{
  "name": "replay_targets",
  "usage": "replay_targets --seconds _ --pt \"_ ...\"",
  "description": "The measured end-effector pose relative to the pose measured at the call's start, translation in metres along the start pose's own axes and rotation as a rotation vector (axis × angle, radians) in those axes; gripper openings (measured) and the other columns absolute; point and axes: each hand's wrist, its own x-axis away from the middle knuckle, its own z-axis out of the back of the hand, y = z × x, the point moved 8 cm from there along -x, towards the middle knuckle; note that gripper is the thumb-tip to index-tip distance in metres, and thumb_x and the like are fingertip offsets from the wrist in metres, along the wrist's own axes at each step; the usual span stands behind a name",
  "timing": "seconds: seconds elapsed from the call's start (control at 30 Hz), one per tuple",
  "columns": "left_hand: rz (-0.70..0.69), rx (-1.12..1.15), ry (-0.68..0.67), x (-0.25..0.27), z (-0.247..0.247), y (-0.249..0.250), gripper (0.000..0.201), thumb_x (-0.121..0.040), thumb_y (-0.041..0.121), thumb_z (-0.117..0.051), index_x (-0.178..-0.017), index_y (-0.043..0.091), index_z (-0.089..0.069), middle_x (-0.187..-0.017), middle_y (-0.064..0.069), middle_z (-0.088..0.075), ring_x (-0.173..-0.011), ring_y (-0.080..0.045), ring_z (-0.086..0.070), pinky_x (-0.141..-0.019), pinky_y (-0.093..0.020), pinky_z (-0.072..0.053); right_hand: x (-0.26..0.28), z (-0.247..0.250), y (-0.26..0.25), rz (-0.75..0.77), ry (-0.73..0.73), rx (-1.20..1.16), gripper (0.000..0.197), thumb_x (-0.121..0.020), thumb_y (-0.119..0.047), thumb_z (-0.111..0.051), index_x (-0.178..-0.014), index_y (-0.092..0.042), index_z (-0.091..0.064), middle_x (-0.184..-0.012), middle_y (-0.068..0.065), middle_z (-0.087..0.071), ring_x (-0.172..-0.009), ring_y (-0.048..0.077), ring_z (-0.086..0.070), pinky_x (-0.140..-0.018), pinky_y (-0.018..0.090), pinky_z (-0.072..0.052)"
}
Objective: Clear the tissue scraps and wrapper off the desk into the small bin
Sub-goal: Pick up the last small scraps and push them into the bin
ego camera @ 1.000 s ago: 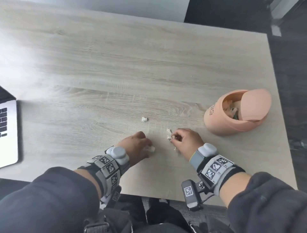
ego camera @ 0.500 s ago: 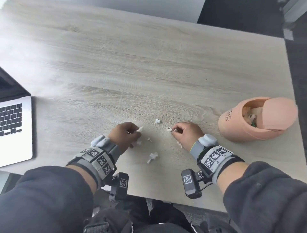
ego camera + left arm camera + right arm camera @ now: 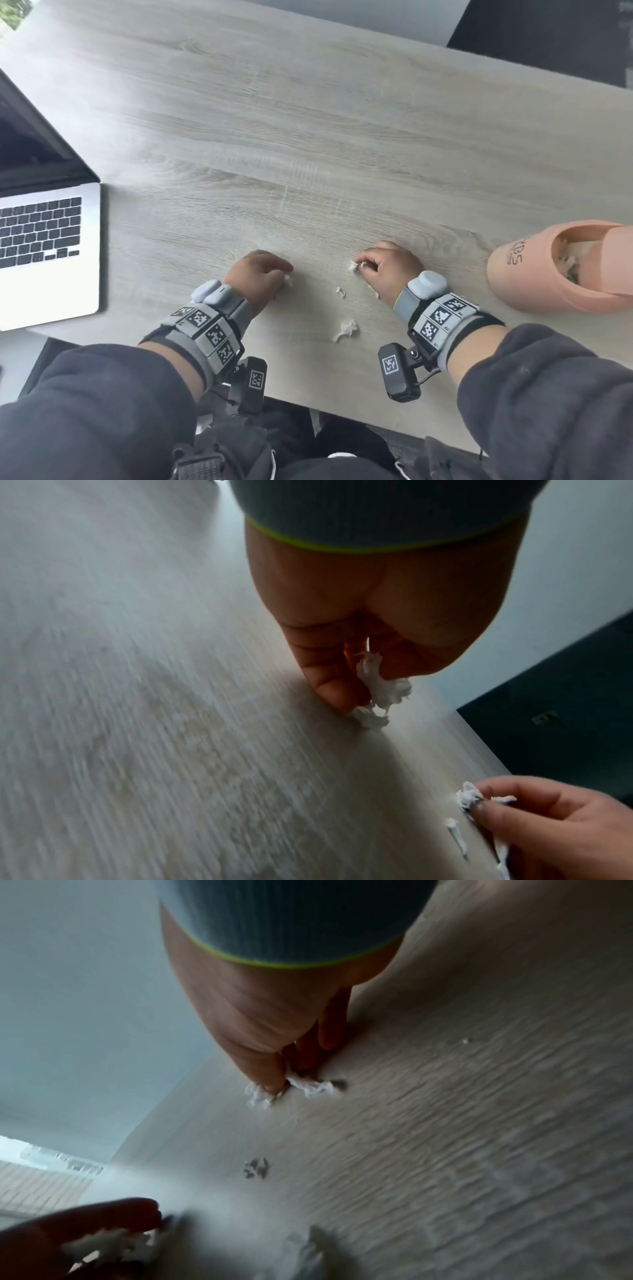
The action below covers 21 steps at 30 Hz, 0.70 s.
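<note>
White tissue scraps lie on the pale wood desk (image 3: 308, 144). My left hand (image 3: 286, 277) pinches one scrap (image 3: 382, 685), and its fingertips touch a second scrap (image 3: 371, 719) on the desk. Pinched at the fingertips of my right hand (image 3: 362, 265) is another tissue scrap (image 3: 310, 1087). Two loose scraps lie between the wrists, a small one (image 3: 340, 292) and a larger one (image 3: 346, 329). The pink bin (image 3: 534, 277) sits at the right, its swing lid tipped open with scraps inside. I see no wrapper on the desk.
An open silver laptop (image 3: 48, 246) sits at the desk's left edge. The near desk edge (image 3: 342, 414) runs just behind my wrists. Dark floor lies beyond the far right corner.
My left hand came off the desk with a scrap, uncovering two loose scraps. My right hand moved left onto the lone scrap that lay ahead. The view swung left.
</note>
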Motion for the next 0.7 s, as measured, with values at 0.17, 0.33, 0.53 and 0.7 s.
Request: replay_targets --seconds 0.17,0.33,0.53,0.7 --pt "-0.164 -0.224 -0.02 -0.003 -0.003 0.007 0.028 -0.086 0.04 -0.055 -0.09 0.027 -0.08 -0.107 0.008 -0.063 -0.098 -0.012 -0.059 -0.088 -0.033 -0.048 0.013 0.004 0.0 0.023 0.055 -0.151 0.011 -0.085 -0.024 -0.069 -0.092 -0.028 -0.076 -0.093 -0.011 -0.065 -0.088 0.01 -0.059 -0.076 0.021 -0.044" --pt "-0.231 -0.347 0.025 -0.001 -0.007 0.004 0.018 -0.089 0.028 -0.07 -0.104 0.028 -0.079 -0.109 0.006 -0.061 -0.084 -0.011 -0.056 -0.079 -0.021 -0.039 0.028 -0.025 -0.022 0.141 -0.096 -0.065 0.015 -0.086 -0.03 -0.069 -0.1 -0.03 -0.075 -0.094 -0.011 -0.062 -0.09 0.012 -0.06 -0.079 0.027 -0.047" --pt "-0.382 -0.524 0.0 0.002 -0.013 0.021 0.011 -0.088 0.018 -0.071 -0.095 0.017 -0.078 -0.099 -0.002 -0.067 -0.086 -0.022 -0.065 -0.073 -0.024 -0.043 0.033 -0.027 -0.028 0.173 -0.14 0.043 0.016 -0.088 -0.023 -0.06 -0.098 -0.022 -0.072 -0.101 -0.004 -0.064 -0.093 0.019 -0.06 -0.075 0.025 -0.042" --pt "-0.291 -0.463 0.023 -0.002 -0.01 0.01 0.011 -0.087 0.019 -0.067 -0.09 0.021 -0.077 -0.091 0.001 -0.069 -0.085 -0.021 -0.065 -0.077 -0.031 -0.05 0.026 0.009 0.015 -0.123 0.153 -0.133 0.009 -0.084 -0.022 -0.064 -0.089 -0.025 -0.071 -0.094 -0.007 -0.064 -0.086 0.015 -0.06 -0.075 0.025 -0.044"
